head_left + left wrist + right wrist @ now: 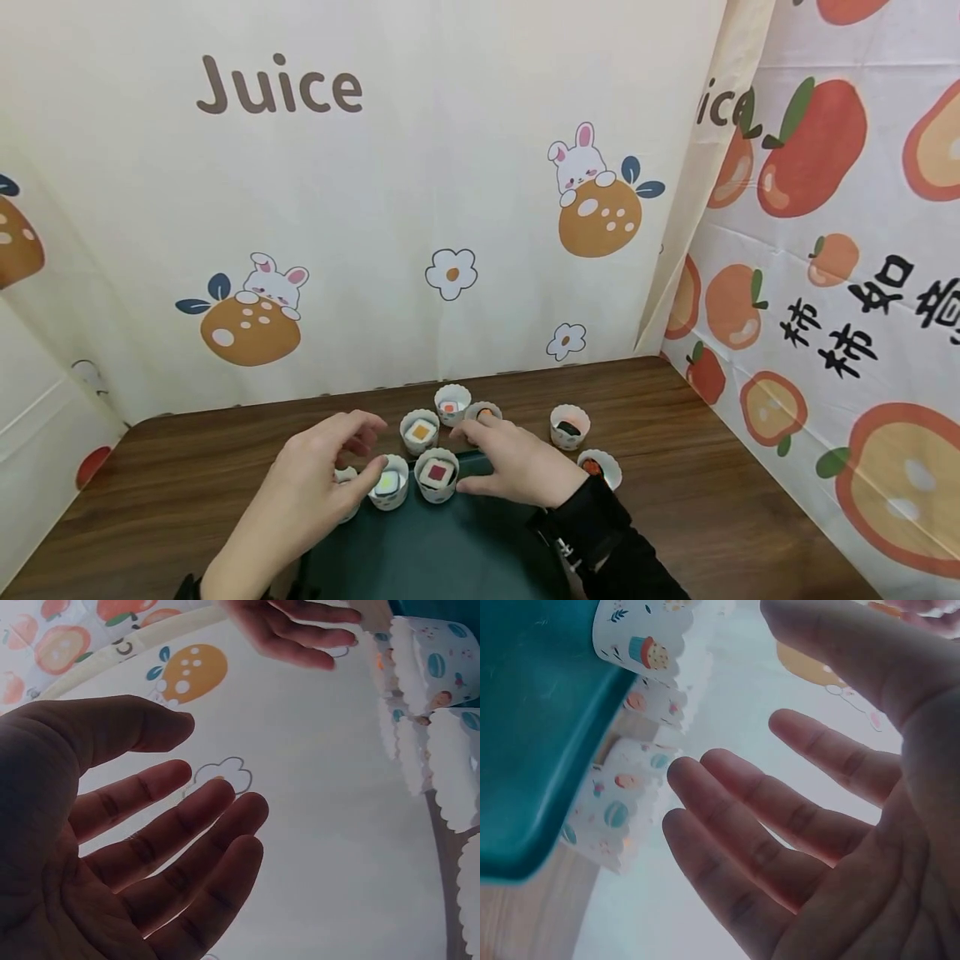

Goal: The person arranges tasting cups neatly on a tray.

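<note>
My left hand (318, 471) hovers over the left part of a dark green tray (442, 550), fingers relaxed and holding nothing. Its thumb is close to a paper baking cup with a yellow-green piece (388, 498), and it partly hides another cup (347, 477). My right hand (517, 462) spreads its fingers over the tray's back edge. Between the hands, a paper cup with a dark red square piece (437, 493) stands on the tray. A cup with orange contents (474, 409) is partly covered by the right hand's fingers. In the right wrist view, the right palm (855, 900) is bare.
Behind the tray on the wooden table (720, 500) stand a cup with a yellow square piece (417, 447) and a cup with small red bits (452, 389). To the right are a cup with a black piece (569, 442) and a tilted cup (612, 471). Printed curtains (420, 167) hang behind.
</note>
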Action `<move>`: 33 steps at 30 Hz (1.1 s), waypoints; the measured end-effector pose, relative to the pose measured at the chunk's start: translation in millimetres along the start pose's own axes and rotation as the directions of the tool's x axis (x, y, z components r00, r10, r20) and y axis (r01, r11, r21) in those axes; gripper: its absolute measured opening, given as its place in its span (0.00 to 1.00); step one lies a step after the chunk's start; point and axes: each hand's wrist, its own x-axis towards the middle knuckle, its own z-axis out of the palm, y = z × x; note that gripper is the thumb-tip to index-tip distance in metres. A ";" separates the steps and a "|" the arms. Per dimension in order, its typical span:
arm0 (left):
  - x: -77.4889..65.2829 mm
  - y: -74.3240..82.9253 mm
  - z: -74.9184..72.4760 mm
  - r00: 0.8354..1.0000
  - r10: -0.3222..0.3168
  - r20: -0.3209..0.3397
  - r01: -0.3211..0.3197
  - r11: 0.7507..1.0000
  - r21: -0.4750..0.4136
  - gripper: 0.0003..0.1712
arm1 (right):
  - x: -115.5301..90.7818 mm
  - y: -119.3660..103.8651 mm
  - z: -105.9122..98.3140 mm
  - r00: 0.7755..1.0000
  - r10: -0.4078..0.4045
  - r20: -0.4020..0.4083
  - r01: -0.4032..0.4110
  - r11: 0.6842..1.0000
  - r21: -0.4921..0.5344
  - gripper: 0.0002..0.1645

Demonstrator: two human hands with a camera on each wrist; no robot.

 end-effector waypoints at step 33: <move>76.3 -8.2 52.2 0.972 -0.060 0.229 0.008 0.976 0.218 0.21 | -72.0 -23.4 -36.1 0.988 -0.084 -0.128 0.075 0.994 -0.075 0.24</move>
